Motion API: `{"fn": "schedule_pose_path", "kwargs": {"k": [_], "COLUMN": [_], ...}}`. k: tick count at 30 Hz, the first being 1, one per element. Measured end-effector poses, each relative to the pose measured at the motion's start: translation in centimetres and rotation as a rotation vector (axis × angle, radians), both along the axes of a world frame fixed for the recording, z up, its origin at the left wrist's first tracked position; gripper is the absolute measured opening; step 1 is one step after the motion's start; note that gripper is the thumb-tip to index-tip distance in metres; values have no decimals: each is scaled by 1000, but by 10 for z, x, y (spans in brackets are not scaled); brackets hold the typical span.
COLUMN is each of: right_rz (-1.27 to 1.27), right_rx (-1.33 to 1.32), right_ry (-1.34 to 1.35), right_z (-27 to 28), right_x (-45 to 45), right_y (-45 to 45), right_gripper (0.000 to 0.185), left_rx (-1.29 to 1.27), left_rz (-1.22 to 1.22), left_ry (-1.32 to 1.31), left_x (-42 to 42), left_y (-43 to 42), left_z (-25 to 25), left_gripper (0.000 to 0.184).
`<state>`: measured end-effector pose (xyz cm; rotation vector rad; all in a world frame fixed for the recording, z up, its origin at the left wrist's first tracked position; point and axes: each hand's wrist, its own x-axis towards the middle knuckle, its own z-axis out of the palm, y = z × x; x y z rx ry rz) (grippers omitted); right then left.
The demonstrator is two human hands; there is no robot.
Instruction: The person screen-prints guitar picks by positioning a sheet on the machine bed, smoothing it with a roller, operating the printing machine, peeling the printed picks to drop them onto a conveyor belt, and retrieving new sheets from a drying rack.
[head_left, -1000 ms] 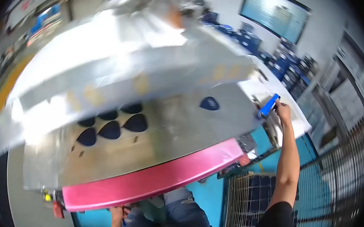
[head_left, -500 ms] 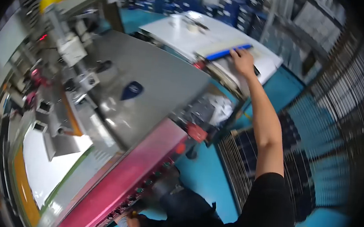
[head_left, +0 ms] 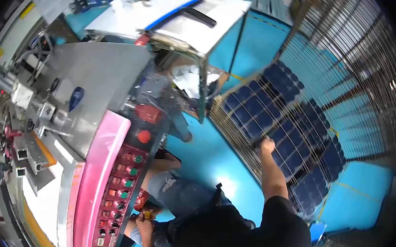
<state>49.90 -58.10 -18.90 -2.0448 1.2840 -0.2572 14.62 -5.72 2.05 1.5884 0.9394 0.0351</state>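
Note:
My right hand is closed at the wire drying rack, apparently gripping a wire shelf; a small dark thing shows beside its fingers. Rows of dark blue sheet pieces show at the wires around this hand. Low beside the pink machine, my left hand is closed around a small yellow object, too small to name. A single dark blue piece with a pale mark lies on the grey metal machine bed.
The pink control panel with several green and black knobs runs along my left. Ahead stands a white table bearing a long blue strip and a black bar. Blue floor separates machine and rack. Crumpled white material is under the table.
My right hand has left the blue strip on the white table and moved down and back to the wire rack. The view has turned right. My left hand stays low by the panel.

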Motion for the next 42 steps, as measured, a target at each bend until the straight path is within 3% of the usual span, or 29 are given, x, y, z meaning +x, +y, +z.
{"fn": "schedule_pose_path", "kwargs": {"k": [1, 2, 7, 10, 11, 13, 17, 18, 20, 23, 24, 26, 28, 29, 30, 31, 32, 33, 35, 37, 38, 39, 41, 42], "right_rz": [119, 194, 432, 156, 7, -41, 197, 231, 292, 597, 650, 814, 1041, 1246, 1432, 1580, 1807, 1874, 2087, 2188, 2225, 2228, 1902, 1766], "right_rx": [-53, -131, -688, -651, -604, -527, -575, -527, -566, -523, -624, -691, -722, -702, -752, -681, -777, -701, -674, -380, -144, -48, -491, -513], "right_ry": [70, 115, 252, 479, 565, 694, 787, 814, 830, 855, 753, 684, 590, 461, 322, 336, 180, 7, 3, 142, -17, 72, -471, -624], "right_z": [60, 85, 92, 92, 89, 103, 112, 117, 73, 139, 153, 187, 236, 247, 266, 303, 309, 330, 363, 389, 397, 420, 416, 415], "right_x": [-19, -36, -149, -218, -237, -262, -278, -275, -278, -239, -221, -182, -159, -156, -158, -163, -173, -186, -205, -201, -192, -174, -135, -110], "right_y": [15, 16, -42, -88, -102, -113, -120, -123, -166, -145, -131, -86, -5, 28, 68, 117, 143, 175, 221, 250, 251, 257, 261, 269], "right_gripper": [35, 34, 21, 18, 24, 33, 43, 39, 27, 23, 25, 22, 22, 21, 22, 19, 15, 12, 14, 25, 37, 42, 67, 72], "left_rx": [-71, -76, -103, -125, -129, -135, -151, -170, -134, 48, 241, 285, 299, 197, 169, -189, -317, -209, 485, 487, 490, 490, 479, 456], "left_rz": [7, -8, -92, -145, -177, -235, -282, -268, -235, -356, -505, -566, -726, -798, -834, -727, -657, -709, -683, -629, -614, -586, -548, -529], "left_ry": [59, 15, 62, 52, 59, 72, 43, 38, 74, 174, 59, -74, -77, -46, -106, 40, 43, 130, -93, -105, -111, -136, -189, -296], "left_x": [3, 0, 8, 13, 13, 16, 25, 33, 49, 55, 68, 88, 126, 142, 153, 165, 178, 185, 171, 156, 142, 131, 102, 85], "left_y": [-4, -6, -25, -30, -26, -24, -25, -34, -53, -49, -62, -95, -140, -152, -161, -172, -172, -171, -164, -139, -125, -111, -84, -69], "left_z": [9, 0, 1, -1, -7, -8, -11, 2, 20, 11, 22, 9, 64, 71, 40, 34, 49, 59, 39, 69, 94, 125, 189, 201], "left_gripper": [17, 23, 26, 21, 21, 21, 20, 19, 19, 29, 25, 23, 33, 35, 32, 29, 30, 31, 31, 32, 33, 33, 35, 36]}}
